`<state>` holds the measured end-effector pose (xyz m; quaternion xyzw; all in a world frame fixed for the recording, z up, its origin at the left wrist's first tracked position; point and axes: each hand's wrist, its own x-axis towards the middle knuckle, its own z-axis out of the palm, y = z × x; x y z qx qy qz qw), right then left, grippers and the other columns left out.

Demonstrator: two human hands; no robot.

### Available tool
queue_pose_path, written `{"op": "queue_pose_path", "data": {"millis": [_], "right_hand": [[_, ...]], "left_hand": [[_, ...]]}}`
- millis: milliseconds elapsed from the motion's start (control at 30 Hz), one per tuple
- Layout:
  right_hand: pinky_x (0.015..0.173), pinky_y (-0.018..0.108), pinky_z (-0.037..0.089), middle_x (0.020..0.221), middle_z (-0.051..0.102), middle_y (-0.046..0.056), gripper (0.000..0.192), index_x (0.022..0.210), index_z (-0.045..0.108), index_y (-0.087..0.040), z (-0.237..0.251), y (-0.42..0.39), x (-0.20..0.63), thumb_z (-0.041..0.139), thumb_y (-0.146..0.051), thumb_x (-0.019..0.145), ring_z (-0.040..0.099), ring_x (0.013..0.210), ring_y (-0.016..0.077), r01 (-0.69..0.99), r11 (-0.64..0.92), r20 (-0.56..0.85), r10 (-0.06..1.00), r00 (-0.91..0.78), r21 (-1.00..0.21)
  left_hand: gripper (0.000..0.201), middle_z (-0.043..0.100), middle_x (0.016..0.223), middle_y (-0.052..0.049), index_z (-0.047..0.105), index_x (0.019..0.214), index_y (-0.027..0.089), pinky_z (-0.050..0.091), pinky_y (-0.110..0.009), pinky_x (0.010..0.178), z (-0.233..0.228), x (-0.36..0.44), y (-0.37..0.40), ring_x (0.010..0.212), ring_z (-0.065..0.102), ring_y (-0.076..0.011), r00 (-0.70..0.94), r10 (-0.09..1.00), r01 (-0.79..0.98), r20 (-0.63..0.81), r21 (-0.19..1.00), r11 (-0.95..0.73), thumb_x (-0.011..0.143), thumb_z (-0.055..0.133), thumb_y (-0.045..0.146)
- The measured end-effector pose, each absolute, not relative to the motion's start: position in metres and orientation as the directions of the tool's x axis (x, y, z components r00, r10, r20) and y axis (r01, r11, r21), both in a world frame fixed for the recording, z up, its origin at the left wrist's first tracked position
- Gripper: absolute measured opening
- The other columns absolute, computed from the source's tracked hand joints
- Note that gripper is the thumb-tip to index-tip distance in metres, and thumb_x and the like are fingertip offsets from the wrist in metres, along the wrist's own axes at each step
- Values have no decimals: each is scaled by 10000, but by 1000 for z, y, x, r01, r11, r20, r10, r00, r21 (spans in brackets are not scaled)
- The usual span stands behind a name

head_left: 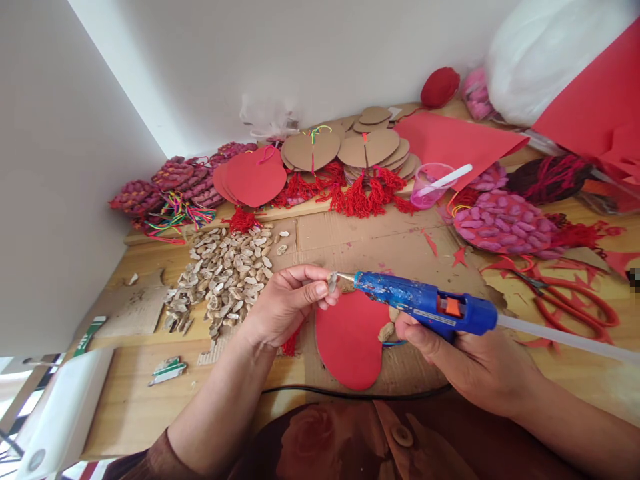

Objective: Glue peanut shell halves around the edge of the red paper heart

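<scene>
Between the thumb and fingers of my left hand point(295, 297) a peanut shell point(333, 283) is pinched. The metal tip of a blue glue gun point(415, 297) meets the shell or sits right by it. My right hand point(475, 363) is wrapped round the gun's handle, and a clear glue stick point(560, 337) sticks out of its back end. A couple of peanut shells point(387, 331) show by my right fingers. Below both hands lies a red heart-shaped piece point(347, 347), partly covered by the gun. To the left a pile of peanut shells point(233, 267) spreads out.
Cardboard discs point(370, 148) with red tassels point(367, 197) and red hearts point(255, 177) line the back. Orange-handled scissors point(565, 297) and a shell-covered pink piece point(503, 223) lie at right, near a pink cup point(430, 190). A black cord point(350, 395) crosses the front.
</scene>
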<state>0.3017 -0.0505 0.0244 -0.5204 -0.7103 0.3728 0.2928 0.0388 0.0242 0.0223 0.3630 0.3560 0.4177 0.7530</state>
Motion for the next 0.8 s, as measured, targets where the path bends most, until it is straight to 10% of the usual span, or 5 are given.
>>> {"op": "queue_pose_path", "data": {"millis": [800], "right_hand": [[522, 313, 519, 754, 717, 20, 263, 966, 732, -268, 14, -51, 305, 602, -497, 983, 662, 565, 200, 517, 137, 26, 976, -215, -845]], "left_hand": [[298, 688, 680, -32, 775, 829, 136, 504, -203, 612, 23, 30, 28, 627, 618, -104, 377, 895, -364, -238, 851, 379, 678, 951, 323]]}}
